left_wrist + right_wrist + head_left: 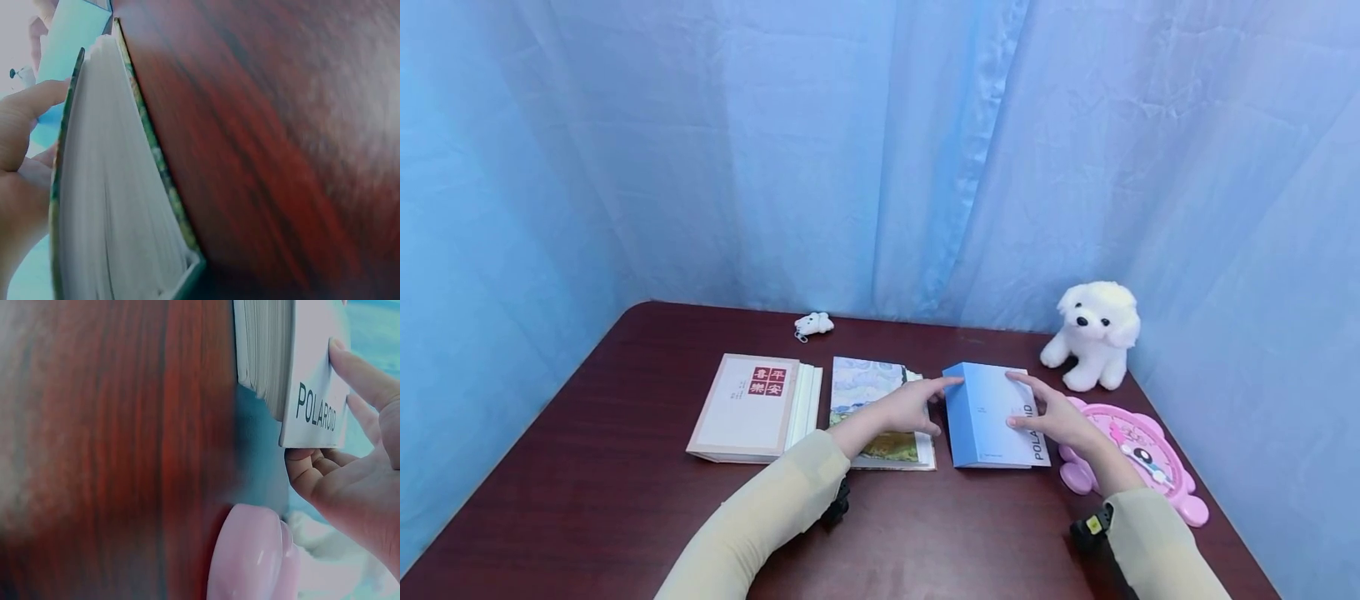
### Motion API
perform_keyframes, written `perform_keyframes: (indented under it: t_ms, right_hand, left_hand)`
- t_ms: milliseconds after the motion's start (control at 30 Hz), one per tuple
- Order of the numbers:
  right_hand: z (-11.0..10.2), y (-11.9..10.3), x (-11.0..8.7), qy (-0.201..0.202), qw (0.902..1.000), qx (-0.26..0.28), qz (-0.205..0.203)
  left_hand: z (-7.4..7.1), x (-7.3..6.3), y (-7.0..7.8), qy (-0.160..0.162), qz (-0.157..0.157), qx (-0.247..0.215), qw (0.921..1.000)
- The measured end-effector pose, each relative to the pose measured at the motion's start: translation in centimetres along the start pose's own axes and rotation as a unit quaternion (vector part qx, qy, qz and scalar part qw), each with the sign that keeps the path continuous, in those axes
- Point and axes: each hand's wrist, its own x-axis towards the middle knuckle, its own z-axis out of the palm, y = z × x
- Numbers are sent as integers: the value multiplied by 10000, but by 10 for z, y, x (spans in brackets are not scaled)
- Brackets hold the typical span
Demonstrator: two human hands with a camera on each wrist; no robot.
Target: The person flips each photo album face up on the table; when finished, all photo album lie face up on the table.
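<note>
A blue-and-white photo album (992, 429) lettered POLAROID lies on the table between the two hands. My left hand (908, 406) reaches across a book with a painted landscape cover (861, 387), its index finger extended to the album's spine side. In the left wrist view, this book's page edges (106, 181) partly hide that hand. My right hand (1060, 419) grips the album's right side; the right wrist view shows the thumb on the cover (319, 381) and other fingers curled beneath its overhanging edge.
A cream album with red characters (741, 408) lies at the left. A small white trinket (814, 323) sits at the back. On the right are a white plush dog (1093, 333) and a pink toy clock (1150, 454), close to the right forearm. Blue curtains surround the table.
</note>
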Motion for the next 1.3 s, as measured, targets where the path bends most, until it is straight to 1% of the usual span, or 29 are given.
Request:
perform_keyframes:
  t_ms: [67, 167, 300, 467, 600, 733, 900, 1000, 1100, 1200, 1300]
  right_hand:
    - [-1, 1, -1, -70, 9999, 24, 70]
    - [-3, 3, -1, -256, 9995, 97, 162]
    - [-5, 5, 0, -500, 9985, 122, 159]
    - [-5, 8, 4, -641, 9978, -136, -14]
    - [-6, 11, 8, -643, 9972, -342, -141]
    - [-7, 10, 11, -658, 9965, -433, -272]
    - [-7, 7, 11, -680, 9954, -536, -404]
    - [-5, 4, 11, -576, 9942, -815, -410]
    - [-5, -2, 10, -403, 9910, -1215, -379]
    - [-6, -11, 9, -208, 9869, -1521, -504]
    - [-8, -23, 8, -66, 9838, -1646, -705]
  left_hand:
    - [0, 1, 0, -29, 50, 464, 9989]
    - [1, 2, -1, -95, 20, 885, 9960]
    - [2, 2, -4, -236, -65, 1175, 9928]
    - [2, 5, -8, -416, -67, 1500, 9878]
    - [2, 8, -9, -486, -132, 1522, 9871]
    - [0, 10, -9, -548, -250, 1541, 9862]
    - [0, 9, -6, -573, -338, 1568, 9854]
    - [1, 3, -1, -588, -251, 1419, 9878]
    - [-3, -6, 7, -544, -12, 1291, 9901]
    - [-12, -16, 14, -349, 205, 1326, 9903]
    - [-25, -27, 20, -88, 263, 1289, 9913]
